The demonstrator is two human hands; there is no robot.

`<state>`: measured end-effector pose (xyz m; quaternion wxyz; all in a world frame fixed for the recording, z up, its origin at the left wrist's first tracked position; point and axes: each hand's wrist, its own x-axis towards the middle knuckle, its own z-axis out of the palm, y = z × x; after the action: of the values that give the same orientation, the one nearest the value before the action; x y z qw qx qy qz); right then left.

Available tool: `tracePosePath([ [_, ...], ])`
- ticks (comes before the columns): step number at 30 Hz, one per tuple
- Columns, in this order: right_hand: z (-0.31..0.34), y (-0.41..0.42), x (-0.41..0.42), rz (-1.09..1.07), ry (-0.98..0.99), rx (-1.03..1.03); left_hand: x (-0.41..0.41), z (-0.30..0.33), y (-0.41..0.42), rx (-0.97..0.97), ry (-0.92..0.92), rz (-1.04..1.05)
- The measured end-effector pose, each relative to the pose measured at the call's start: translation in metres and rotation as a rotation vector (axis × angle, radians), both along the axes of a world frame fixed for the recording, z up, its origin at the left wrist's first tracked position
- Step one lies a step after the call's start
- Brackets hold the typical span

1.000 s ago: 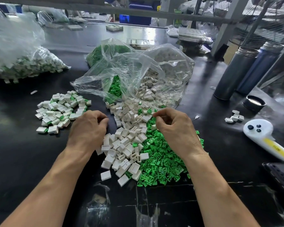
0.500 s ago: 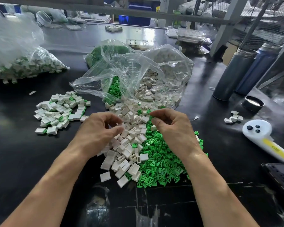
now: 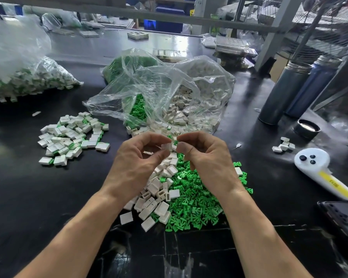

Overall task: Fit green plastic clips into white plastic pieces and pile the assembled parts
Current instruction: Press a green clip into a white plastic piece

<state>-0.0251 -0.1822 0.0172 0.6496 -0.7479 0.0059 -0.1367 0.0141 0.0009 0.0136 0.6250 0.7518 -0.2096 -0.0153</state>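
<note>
Left hand [image 3: 137, 163] raised above the desk [image 3: 18, 197], thumb and fingertips pinching a small white piece [image 3: 166, 147]. Right hand [image 3: 206, 157] meets it fingertip to fingertip, curled in a pinch; a sliver of green shows at its fingertips, but what it holds is largely hidden and cannot be identified with certainty. Both hands conceal the upper part of the loose white pieces [image 3: 159, 195], hollow rectangular shells with one open slot, heaped directly below. Touching these on the right lies the heap of green clips [image 3: 195, 205], small and forked. Assembled parts [image 3: 72, 135], white with green edges, form a pile well to the left. Behind the hands, a crumpled clear bag [image 3: 169, 91] blurs the white and green stock inside it. A second bag [image 3: 24, 73], far left, is cut off by the frame edge.
</note>
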Motion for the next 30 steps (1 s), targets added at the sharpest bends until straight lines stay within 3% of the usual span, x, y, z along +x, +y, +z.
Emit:
tracePosePath([
  [14, 0.002, 0.0026, -0.0031, 0.027, 0.013, -0.037, -0.0036, -0.0033, -0.004, -0.024, -0.024, 0.016],
  [24, -0.0018, -0.0004, -0.0013, 0.04, 0.053, 0.048, -0.005, -0.0008, -0.005, -0.253, 0.109, -0.016],
  [30, -0.0039, 0.0018, 0.0003, 0.065, 0.101, 0.131, -0.0061, 0.0021, -0.0073, -0.296, 0.145, -0.007],
])
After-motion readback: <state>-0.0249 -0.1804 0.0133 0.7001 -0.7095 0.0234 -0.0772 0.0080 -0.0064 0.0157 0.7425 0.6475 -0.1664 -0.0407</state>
